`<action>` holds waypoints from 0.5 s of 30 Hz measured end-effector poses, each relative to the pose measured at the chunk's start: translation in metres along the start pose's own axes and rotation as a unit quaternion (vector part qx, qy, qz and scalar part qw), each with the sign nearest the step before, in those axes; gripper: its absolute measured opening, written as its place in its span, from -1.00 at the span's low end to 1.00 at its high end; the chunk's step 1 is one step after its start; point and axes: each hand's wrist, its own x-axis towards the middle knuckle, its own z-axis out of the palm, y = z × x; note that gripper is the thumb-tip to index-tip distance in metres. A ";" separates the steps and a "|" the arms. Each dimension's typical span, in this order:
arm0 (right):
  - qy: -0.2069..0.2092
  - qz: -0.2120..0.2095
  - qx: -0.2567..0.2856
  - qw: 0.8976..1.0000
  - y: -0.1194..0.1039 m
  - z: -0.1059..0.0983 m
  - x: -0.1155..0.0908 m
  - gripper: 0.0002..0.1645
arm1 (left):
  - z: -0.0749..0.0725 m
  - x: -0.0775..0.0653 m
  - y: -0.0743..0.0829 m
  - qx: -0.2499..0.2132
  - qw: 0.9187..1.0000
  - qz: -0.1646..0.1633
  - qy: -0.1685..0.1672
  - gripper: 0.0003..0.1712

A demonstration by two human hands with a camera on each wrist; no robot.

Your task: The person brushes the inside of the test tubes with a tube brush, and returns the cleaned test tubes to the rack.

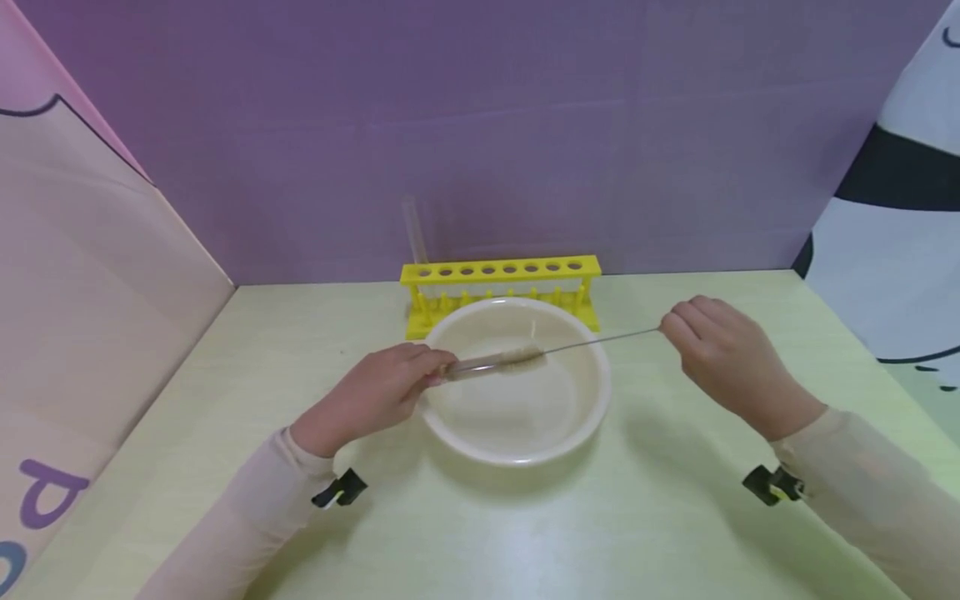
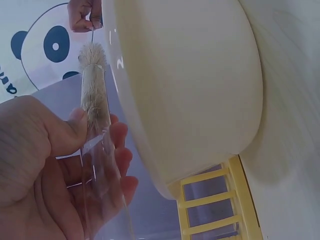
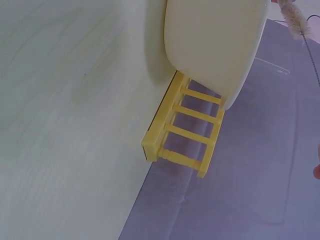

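My left hand (image 1: pixel 382 383) grips a clear glass test tube (image 2: pixel 100 165), thumb on one side and fingers curled round the other. Inside the tube's mouth sit the pale bristles of a test tube brush (image 2: pixel 94 82), with a tuft sticking out past the rim. From there the thin wire handle (image 1: pixel 603 339) runs to the right, its far part pinched by my right hand (image 1: pixel 723 358). Tube and bristles are held nearly level above a cream basin (image 1: pixel 517 458). In the right wrist view only a fingertip of the right hand shows at the edge.
Behind the basin stands a yellow test tube rack (image 1: pixel 501 268), partly hidden by it. Another clear test tube (image 1: pixel 415 229) stands upright in the rack's left end. A purple cloth wall (image 1: pixel 480 125) closes off the table's (image 1: pixel 495 542) back edge, with printed panels at both sides.
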 end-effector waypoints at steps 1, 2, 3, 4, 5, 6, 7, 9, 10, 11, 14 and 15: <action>0.003 -0.001 -0.001 1.000 0.000 -0.001 -0.001 -0.79 | 0.000 -0.001 -0.001 0.000 1.000 -0.002 0.001 -0.70; 0.008 -0.002 0.000 1.000 0.001 -0.001 -0.001 -0.79 | 0.000 -0.002 -0.001 0.000 1.000 -0.003 0.002 -0.69; 0.008 -0.002 -0.003 1.000 0.001 -0.002 -0.002 -0.80 | 0.000 -0.002 -0.002 0.000 1.000 -0.005 0.002 -0.69; 0.009 -0.001 -0.005 1.000 0.002 -0.002 -0.002 -0.80 | 0.000 -0.003 -0.003 0.000 1.000 -0.006 0.002 -0.68; 0.009 0.000 -0.007 1.000 0.002 -0.003 -0.002 -0.79 | -0.001 -0.004 -0.003 -0.001 1.000 -0.007 0.003 -0.68; 0.011 0.000 -0.008 1.000 0.002 -0.003 -0.003 -0.79 | -0.001 -0.004 -0.004 -0.001 1.000 -0.007 0.003 -0.67; 0.014 0.000 -0.009 1.000 0.002 -0.003 -0.003 -0.78 | 0.000 -0.005 -0.005 -0.001 1.000 -0.006 0.002 -0.66; 0.024 -0.001 -0.009 1.000 0.003 -0.003 -0.004 -0.78 | 0.000 -0.006 -0.006 -0.002 1.000 -0.005 0.001 -0.65; 0.031 -0.002 -0.007 0.999 0.003 -0.002 -0.005 -0.78 | 0.000 -0.006 -0.007 -0.002 1.000 -0.004 0.001 -0.64; 0.037 -0.002 -0.006 0.999 0.003 -0.002 -0.005 -0.78 | 0.000 -0.007 -0.007 -0.002 1.000 -0.002 0.001 -0.64; 0.048 -0.002 -0.007 0.999 0.003 -0.001 -0.006 -0.78 | 0.001 -0.009 -0.009 0.000 1.000 0.000 0.003 -0.61; 0.050 -0.001 -0.008 0.999 0.003 -0.001 -0.007 -0.79 | 0.001 -0.009 -0.010 0.002 1.000 0.000 0.003 -0.61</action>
